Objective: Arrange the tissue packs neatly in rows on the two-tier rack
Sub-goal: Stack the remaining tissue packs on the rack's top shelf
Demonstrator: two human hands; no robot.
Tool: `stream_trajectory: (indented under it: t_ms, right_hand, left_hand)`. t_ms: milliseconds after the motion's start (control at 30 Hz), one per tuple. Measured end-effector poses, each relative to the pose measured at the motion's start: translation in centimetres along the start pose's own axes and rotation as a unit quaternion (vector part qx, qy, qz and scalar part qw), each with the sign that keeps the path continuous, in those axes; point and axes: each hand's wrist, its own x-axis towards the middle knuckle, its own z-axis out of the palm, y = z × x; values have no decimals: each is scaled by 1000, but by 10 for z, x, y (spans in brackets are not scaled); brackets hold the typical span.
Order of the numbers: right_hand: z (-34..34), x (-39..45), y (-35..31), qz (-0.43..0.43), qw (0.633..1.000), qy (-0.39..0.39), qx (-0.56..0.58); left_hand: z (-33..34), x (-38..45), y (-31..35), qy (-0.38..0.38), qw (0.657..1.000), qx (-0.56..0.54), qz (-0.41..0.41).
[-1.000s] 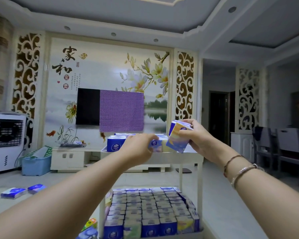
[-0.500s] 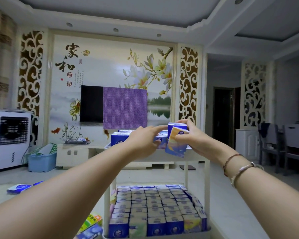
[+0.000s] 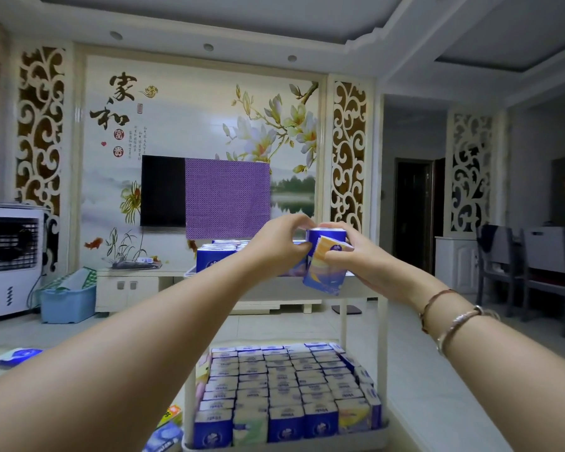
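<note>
A white two-tier rack (image 3: 381,321) stands in front of me. Its lower tier is packed with neat rows of blue, yellow and green tissue packs (image 3: 284,380). More blue packs (image 3: 214,259) stand on the upper tier. My right hand (image 3: 356,256) grips a small bundle of tissue packs (image 3: 327,272), blue and orange, above the upper tier's right part. My left hand (image 3: 274,246) pinches the top left edge of the same bundle. Both arms reach forward at upper-tier height.
Loose tissue packs lie on the floor at the left (image 3: 17,356) and by the rack's foot (image 3: 167,432). A blue plastic bin (image 3: 68,303), a white air cooler (image 3: 9,259) and a low TV cabinet (image 3: 128,288) stand behind. Chairs (image 3: 503,272) are at the right.
My left hand has moved right from the packs on the upper tier and now pinches the bundle that my right hand holds. The bundle has come down a little toward the tier.
</note>
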Motion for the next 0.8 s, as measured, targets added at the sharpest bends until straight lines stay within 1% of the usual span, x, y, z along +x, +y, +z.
stream_trajectory:
  t_ms: [100, 200, 333, 467, 633, 700, 800]
  right_hand:
    - [3, -4, 1, -18, 998, 39, -35]
    - [8, -8, 4, -27, 994, 95, -55]
    - [10, -9, 5, -19, 992, 123, -11]
    - [-2, -10, 2, 21, 987, 152, 50]
    - [-14, -5, -2, 86, 975, 203, -23]
    - [-14, 0, -7, 109, 970, 213, -40]
    - [-11, 6, -7, 139, 960, 225, -95]
  left_hand:
    - [-2, 0, 2, -18, 1000, -22, -3]
    - [-2, 3, 4, -55, 998, 1, -19]
    - [-2, 0, 0, -115, 992, 25, -48]
    - [-2, -6, -5, -127, 989, 64, -31]
    - [-1, -7, -2, -129, 990, 56, -20]
    - [-1, -7, -1, -130, 990, 56, -15]
    - [-2, -7, -1, -130, 989, 64, -7]
